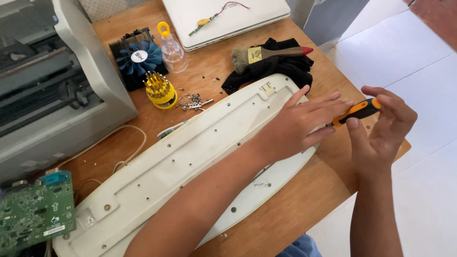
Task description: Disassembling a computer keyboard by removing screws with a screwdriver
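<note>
Clearly the unscrewing is well under way: the keyboard lies face down across the wooden table, its pale back shell up, and many of its screw holes look empty, though at this size I cannot tell for sure which ones hold a screw. A scatter of loose screws lies on the wood just beside the yellow bit holder, which suggests that a good number are out already. The right hand grips the orange-and-black screwdriver by its handle, fingers curled closed around it, the tip pointing in toward the far end of the keyboard. The left hand lies flat on that same end, fingers stretched out and fairly close together, holding nothing, only pressing the shell down beside the driver tip. My judgement is that the screws at this end are the ones in hand now, and the shell has not yet been lifted off. Nearby sit a paintbrush on a black cloth, a blue cooling fan, a clear bottle, a printer, a green circuit board and a closed white laptop
</note>
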